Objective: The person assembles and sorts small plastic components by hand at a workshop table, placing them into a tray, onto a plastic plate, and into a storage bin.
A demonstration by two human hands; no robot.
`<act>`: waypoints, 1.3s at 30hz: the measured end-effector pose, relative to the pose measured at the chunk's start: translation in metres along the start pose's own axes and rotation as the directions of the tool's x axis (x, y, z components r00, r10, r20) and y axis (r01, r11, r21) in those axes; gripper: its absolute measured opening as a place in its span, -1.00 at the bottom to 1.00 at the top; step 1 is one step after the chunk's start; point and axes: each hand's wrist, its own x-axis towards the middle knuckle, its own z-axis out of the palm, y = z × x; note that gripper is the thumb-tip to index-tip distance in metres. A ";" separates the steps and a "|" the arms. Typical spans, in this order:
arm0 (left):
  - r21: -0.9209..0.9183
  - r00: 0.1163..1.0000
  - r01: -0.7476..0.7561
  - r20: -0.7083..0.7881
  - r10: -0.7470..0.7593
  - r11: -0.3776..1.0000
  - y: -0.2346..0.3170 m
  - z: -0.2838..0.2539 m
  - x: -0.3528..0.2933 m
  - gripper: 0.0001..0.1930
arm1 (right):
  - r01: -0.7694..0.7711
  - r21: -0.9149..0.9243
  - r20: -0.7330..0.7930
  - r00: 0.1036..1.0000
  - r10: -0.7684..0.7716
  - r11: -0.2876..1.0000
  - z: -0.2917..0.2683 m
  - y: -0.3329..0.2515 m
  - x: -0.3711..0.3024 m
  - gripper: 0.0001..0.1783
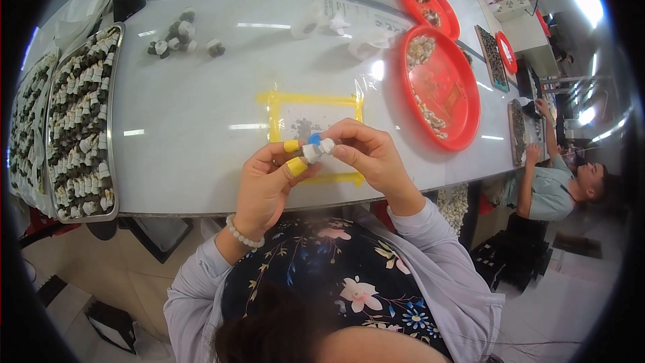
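Over a yellow-taped square (274, 121) on the table, my two hands meet at a small white moulded piece (312, 153). My left hand (272, 178) pinches it between thumb and index finger, both wearing yellow finger covers. My right hand (371, 158) is closed from the other side, its fingertips on a second small white part (326, 146) that touches the first. Something blue (314, 138) shows at the right fingertips; whether it is a finger cover or part of the piece, I cannot tell. Dark specks lie on the table inside the taped square.
Metal trays (115, 181) with rows of small white-and-dark pieces stand at left. Loose similar pieces (178, 35) lie at the back left. Red trays (463, 128) with small pale parts sit at right. Beyond them a co-worker (551, 185) sits at the table's right end.
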 end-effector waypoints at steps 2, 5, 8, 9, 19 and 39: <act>-0.006 1.000 -0.020 0.004 0.020 1.000 -0.001 0.001 -0.001 -0.80 | 0.014 -0.023 -0.002 1.000 -0.014 1.000 0.000 0.000 -0.001 -0.78; -0.013 0.998 -0.060 -0.014 0.060 0.998 -0.004 0.000 -0.001 -0.80 | 0.040 -0.222 -0.001 0.999 -0.041 0.974 0.000 -0.001 -0.002 -0.76; 0.126 0.985 -0.165 -0.018 0.169 0.978 -0.011 -0.004 -0.003 -0.80 | 0.208 -0.422 0.068 0.978 -0.198 0.883 0.001 -0.005 -0.001 -0.74; 0.127 0.986 -0.162 -0.013 0.165 0.979 -0.011 -0.003 -0.004 -0.80 | 0.220 -0.412 0.066 0.975 -0.212 0.884 0.002 -0.006 -0.001 -0.73; 0.349 0.987 -0.144 -0.015 0.159 0.926 -0.001 -0.002 -0.004 -0.83 | 0.288 -0.375 0.104 0.958 -0.268 0.881 -0.004 0.001 0.003 -0.74; 0.993 0.236 0.041 0.097 0.967 -0.110 0.250 -0.163 -0.111 -0.70 | 0.162 -0.256 -0.399 0.880 -0.257 0.953 -0.110 0.032 0.070 -0.21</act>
